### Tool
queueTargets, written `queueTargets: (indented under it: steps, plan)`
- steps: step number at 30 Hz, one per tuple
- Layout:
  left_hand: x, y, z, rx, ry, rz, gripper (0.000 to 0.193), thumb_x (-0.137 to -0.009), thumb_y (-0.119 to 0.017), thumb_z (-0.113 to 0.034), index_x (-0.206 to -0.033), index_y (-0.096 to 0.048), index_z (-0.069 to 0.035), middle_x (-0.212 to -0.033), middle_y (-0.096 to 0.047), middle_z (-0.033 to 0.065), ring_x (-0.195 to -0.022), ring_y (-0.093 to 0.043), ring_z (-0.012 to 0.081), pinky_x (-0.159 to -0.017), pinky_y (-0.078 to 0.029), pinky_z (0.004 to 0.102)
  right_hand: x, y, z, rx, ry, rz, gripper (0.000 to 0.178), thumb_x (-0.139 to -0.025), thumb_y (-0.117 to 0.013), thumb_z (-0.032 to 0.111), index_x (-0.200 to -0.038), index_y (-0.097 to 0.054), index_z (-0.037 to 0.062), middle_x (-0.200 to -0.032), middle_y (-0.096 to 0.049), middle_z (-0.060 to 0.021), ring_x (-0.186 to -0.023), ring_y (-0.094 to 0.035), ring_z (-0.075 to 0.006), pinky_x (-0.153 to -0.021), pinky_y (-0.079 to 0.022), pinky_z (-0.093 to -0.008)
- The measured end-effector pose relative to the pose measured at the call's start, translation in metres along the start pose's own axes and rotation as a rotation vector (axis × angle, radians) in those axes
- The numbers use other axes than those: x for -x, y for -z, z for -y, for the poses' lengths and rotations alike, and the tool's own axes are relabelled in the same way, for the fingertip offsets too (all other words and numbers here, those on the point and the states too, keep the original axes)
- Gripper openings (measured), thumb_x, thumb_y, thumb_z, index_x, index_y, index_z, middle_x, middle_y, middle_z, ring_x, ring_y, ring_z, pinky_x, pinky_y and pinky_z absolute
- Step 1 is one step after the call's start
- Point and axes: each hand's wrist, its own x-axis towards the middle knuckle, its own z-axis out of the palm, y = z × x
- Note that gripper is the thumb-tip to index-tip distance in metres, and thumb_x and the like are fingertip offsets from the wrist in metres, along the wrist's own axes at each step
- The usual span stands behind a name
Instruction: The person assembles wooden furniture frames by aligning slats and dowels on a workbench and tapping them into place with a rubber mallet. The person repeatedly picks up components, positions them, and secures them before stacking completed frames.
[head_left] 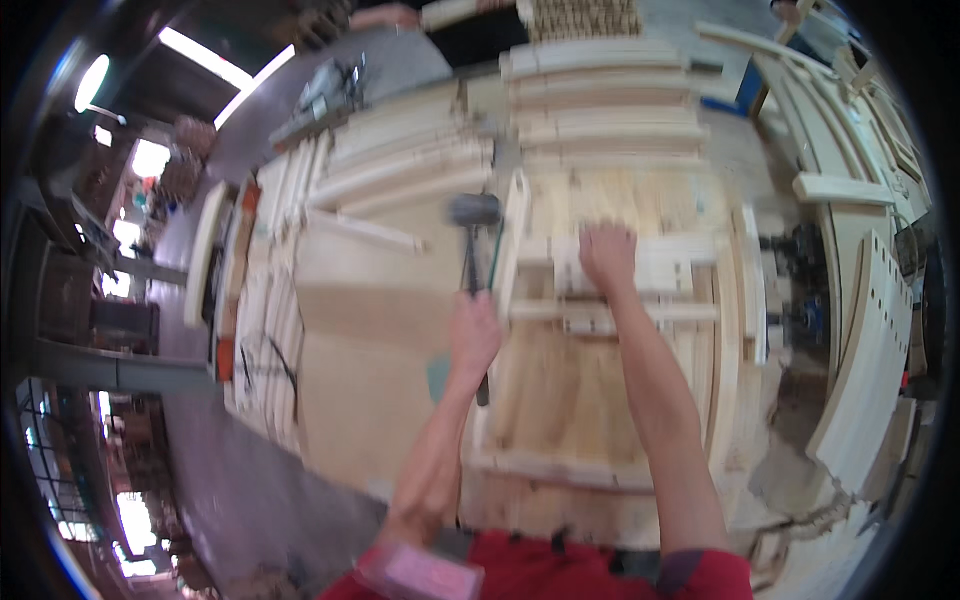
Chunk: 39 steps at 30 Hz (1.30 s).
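My left hand [475, 332] is wrapped round the dark handle of a mallet [474, 210]. The mallet's thick dark head is beside the left rail [516, 225] of a pale wooden frame. To the right, my right hand [608, 260] is closed at a wide wooden slat [655, 270] that crosses the frame; its curled fingertips are partly hidden. Below that slat a narrower crossbar [535, 311] runs across the frame. The frame lies on the plywood worktable, with its right rail [732, 340] alongside a clamping fixture.
Stacked wooden slats [610, 100] line the table's far side, and more pieces [270, 330] lie at the left. A loose stick [365, 230] rests on the tabletop [365, 370]. Dark clamps [800, 320] stand at the right, near a drilled curved board [862, 350]. Another person's hand [385, 17] shows at the far edge.
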Motion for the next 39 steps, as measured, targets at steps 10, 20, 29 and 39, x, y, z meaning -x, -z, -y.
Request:
queueTargets:
  steps: [10,20,29,39]
  plan:
    - [0.0,0.001,0.02,0.229,0.083,-0.004,0.032,-0.104,-0.047,-0.028,-0.097,-0.049,0.004,-0.08,-0.058,0.0321,-0.071,-0.054,0.0579,-0.071,-0.043,0.0629,-0.039,0.007,0.027,-0.021,-0.025,0.011,0.023,-0.095,-0.058,0.026,-0.094,-0.072,0.0083,-0.099,-0.066,-0.011,-0.1,-0.059,-0.0307,-0.094,-0.04,-0.0472]
    - [-0.026,-0.01,0.018,0.4,0.058,-0.111,0.038,-0.105,-0.048,-0.037,-0.101,-0.05,0.0,-0.075,-0.062,0.0283,-0.073,-0.062,0.0503,-0.064,-0.045,0.0577,-0.044,-0.016,0.012,0.036,-0.038,-0.008,0.026,-0.095,-0.056,0.028,-0.088,-0.071,0.0073,-0.095,-0.066,-0.0123,-0.097,-0.06,-0.0329,-0.091,-0.041,-0.0478]
    - [0.07,0.042,0.051,0.642,-0.096,-0.388,0.029,-0.105,-0.051,-0.029,-0.097,-0.05,-0.001,-0.068,-0.055,0.018,-0.064,-0.057,0.0361,-0.055,-0.045,0.0451,-0.028,-0.02,-0.005,0.049,-0.085,-0.006,0.026,-0.093,-0.057,0.028,-0.089,-0.072,0.0075,-0.095,-0.067,-0.0128,-0.096,-0.06,-0.0337,-0.09,-0.043,-0.0485]
    - [0.037,0.133,0.012,0.822,-0.15,-0.148,0.024,-0.104,-0.055,-0.021,-0.101,-0.05,0.002,-0.062,-0.052,0.0125,-0.048,-0.049,0.0312,-0.045,-0.036,0.0419,-0.032,-0.005,-0.013,0.151,-0.106,0.061,0.03,-0.095,-0.054,0.03,-0.091,-0.073,0.0075,-0.098,-0.068,-0.0142,-0.1,-0.062,-0.036,-0.093,-0.044,-0.0521]
